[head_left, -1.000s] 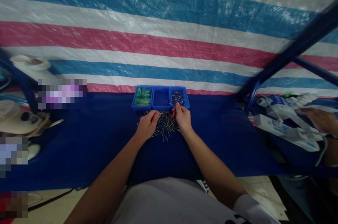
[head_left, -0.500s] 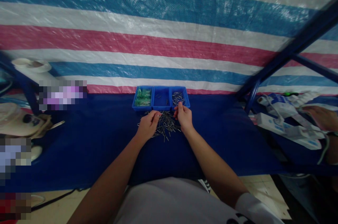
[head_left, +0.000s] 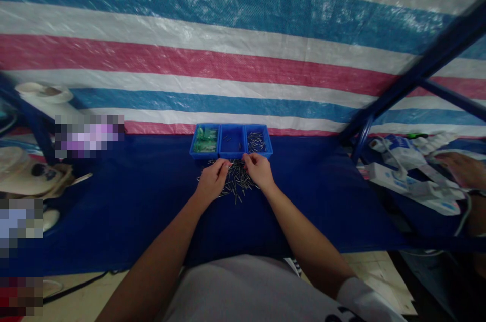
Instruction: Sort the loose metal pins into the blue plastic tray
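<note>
A loose pile of thin metal pins (head_left: 237, 186) lies on the blue tabletop between my hands. My left hand (head_left: 212, 180) rests at the pile's left side, thumb and fingers pinched together; whatever is between them is too small to make out. Over the pile's upper right is my right hand (head_left: 260, 171), its fingertips also closed, just in front of the blue bins. Green plastic packets fill the left bin (head_left: 193, 150). The middle bin (head_left: 232, 146) holds a few pins. Many more metal pins lie in the right bin (head_left: 271, 149).
A striped tarp (head_left: 243, 66) hangs behind the blue table (head_left: 315, 195). At the right stand a blue metal frame (head_left: 364, 139) and a white power strip (head_left: 391, 177) with cables, near another person's hand (head_left: 465, 170). A pale cap-like item (head_left: 30, 180) lies at the left.
My right hand has moved left and slightly down, from the right bin's front edge to above the pile, and its fingers have drawn together. My left hand stays in place.
</note>
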`<state>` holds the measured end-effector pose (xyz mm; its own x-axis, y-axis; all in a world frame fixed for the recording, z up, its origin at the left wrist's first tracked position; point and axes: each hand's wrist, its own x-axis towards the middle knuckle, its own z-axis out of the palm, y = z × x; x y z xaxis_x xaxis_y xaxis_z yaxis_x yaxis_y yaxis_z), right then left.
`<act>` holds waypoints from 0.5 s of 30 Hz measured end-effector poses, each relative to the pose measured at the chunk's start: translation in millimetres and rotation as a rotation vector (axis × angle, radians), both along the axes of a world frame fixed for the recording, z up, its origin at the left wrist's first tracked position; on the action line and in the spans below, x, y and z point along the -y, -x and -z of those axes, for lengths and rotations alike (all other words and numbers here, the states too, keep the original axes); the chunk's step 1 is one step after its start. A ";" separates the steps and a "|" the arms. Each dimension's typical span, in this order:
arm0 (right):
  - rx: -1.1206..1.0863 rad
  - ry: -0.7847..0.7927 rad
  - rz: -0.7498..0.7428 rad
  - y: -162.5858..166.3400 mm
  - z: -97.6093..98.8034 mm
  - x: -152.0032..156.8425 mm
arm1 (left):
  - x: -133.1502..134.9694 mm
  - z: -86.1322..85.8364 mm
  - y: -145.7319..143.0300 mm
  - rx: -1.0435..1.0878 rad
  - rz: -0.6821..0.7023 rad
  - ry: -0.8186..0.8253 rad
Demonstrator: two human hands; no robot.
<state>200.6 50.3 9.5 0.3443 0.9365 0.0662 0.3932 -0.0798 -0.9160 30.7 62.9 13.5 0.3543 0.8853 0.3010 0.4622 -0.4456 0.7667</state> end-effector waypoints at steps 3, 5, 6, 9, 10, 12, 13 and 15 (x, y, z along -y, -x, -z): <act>0.243 -0.032 -0.078 3.8 -4.1 6.9 | -0.4 0.0 0.0 -0.011 0.006 -0.007; 0.337 -0.017 -0.136 6.1 -6.0 10.3 | -0.8 0.0 0.1 -0.020 0.003 -0.017; 0.379 -0.004 -0.157 6.9 -6.5 11.4 | -1.0 0.0 0.1 -0.024 0.001 -0.021; 0.488 0.029 -0.176 7.5 -6.1 12.3 | -1.1 -0.2 0.1 -0.033 -0.002 -0.023; 0.510 0.035 -0.180 7.3 -5.8 12.2 | -1.0 -0.4 0.2 -0.035 -0.001 -0.019; 0.536 0.035 -0.192 6.5 -5.4 11.8 | -0.8 -0.7 0.3 -0.035 -0.002 -0.014; 0.544 0.032 -0.197 6.2 -5.3 11.7 | -0.7 -0.8 0.3 -0.035 -0.002 -0.012; 0.554 0.027 -0.202 5.8 -5.5 11.5 | -0.7 -0.9 0.3 -0.036 -0.001 -0.011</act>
